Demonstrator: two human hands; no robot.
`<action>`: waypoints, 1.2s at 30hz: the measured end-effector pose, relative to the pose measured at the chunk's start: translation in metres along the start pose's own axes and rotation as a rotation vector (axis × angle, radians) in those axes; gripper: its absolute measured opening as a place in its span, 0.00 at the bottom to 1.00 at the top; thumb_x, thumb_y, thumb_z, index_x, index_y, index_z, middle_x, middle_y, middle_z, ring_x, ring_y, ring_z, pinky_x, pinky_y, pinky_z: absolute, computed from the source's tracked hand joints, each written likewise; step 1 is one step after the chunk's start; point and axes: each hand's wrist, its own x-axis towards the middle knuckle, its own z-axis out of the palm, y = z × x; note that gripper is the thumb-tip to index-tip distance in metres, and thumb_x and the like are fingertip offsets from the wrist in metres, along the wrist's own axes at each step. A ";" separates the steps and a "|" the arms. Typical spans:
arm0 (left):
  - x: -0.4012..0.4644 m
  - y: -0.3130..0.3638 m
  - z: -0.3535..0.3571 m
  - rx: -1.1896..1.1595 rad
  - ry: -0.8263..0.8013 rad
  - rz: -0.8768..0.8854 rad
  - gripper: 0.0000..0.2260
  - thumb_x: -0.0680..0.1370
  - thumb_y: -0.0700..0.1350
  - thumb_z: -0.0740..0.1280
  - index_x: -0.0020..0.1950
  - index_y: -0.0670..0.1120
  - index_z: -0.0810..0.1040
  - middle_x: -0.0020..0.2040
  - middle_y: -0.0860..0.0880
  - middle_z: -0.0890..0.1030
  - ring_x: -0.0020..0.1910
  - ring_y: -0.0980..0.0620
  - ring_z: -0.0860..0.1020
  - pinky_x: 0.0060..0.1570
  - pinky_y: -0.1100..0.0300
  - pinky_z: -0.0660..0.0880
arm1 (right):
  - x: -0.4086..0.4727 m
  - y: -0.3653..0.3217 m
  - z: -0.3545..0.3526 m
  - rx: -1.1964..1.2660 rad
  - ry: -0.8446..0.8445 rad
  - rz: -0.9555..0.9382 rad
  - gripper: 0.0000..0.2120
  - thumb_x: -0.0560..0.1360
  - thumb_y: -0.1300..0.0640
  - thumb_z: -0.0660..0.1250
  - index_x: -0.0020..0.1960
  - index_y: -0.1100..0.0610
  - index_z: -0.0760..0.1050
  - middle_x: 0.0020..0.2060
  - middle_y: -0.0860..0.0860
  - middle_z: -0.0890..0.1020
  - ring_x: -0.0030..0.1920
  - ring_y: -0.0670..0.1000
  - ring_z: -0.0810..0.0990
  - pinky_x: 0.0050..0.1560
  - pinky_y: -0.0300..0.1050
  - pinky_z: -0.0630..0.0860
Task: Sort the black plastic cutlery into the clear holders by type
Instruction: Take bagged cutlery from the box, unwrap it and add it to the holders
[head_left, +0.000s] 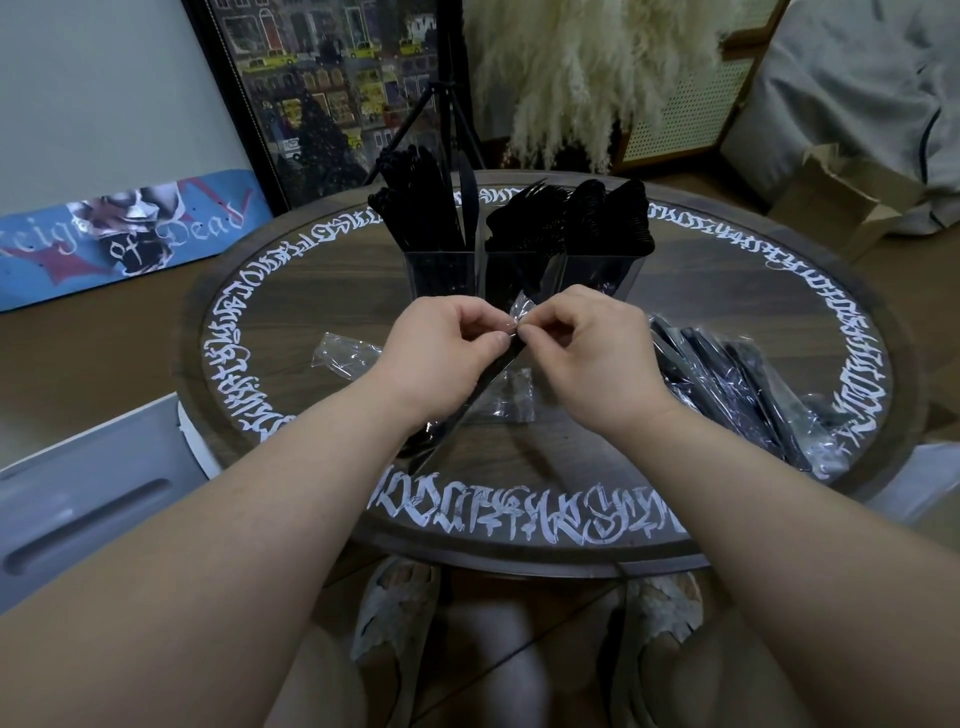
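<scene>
My left hand (441, 353) and my right hand (587, 348) meet above the middle of the round table (291, 291). Both pinch the top edge of a clear wrapper (519, 312) that sheathes a black cutlery piece (483, 389), which slants down toward me. Behind the hands stand three clear holders: the left holder (439, 273) with knives, the middle holder (511, 275) with forks, the right holder (602, 270) with spoons. A pile of wrapped black cutlery (727, 384) lies at the table's right.
Empty clear wrappers lie on the table, one to the left (345, 353) and one under my hands (511, 400). A tripod (441, 104), a framed picture and pampas grass stand behind the table. A cardboard box (841, 202) sits at right, a skateboard deck (119, 234) at left.
</scene>
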 end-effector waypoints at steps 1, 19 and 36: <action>0.001 0.000 -0.001 0.015 -0.001 0.006 0.09 0.76 0.40 0.69 0.42 0.55 0.81 0.39 0.57 0.82 0.38 0.63 0.78 0.43 0.69 0.73 | 0.001 -0.001 -0.002 0.054 -0.026 0.048 0.04 0.74 0.58 0.70 0.41 0.54 0.82 0.37 0.43 0.79 0.40 0.46 0.78 0.45 0.42 0.76; -0.001 0.005 -0.011 0.066 -0.065 -0.002 0.07 0.77 0.40 0.68 0.50 0.49 0.84 0.43 0.55 0.83 0.43 0.60 0.80 0.44 0.73 0.74 | 0.005 0.003 -0.020 0.779 -0.208 0.431 0.08 0.74 0.69 0.67 0.38 0.61 0.78 0.31 0.53 0.79 0.33 0.46 0.78 0.39 0.37 0.77; 0.005 -0.001 -0.003 0.133 -0.125 -0.099 0.09 0.74 0.45 0.72 0.53 0.49 0.82 0.44 0.54 0.83 0.46 0.54 0.80 0.53 0.59 0.75 | 0.009 0.010 -0.012 0.535 -0.203 0.356 0.07 0.75 0.64 0.67 0.39 0.58 0.78 0.37 0.55 0.84 0.41 0.52 0.83 0.44 0.45 0.79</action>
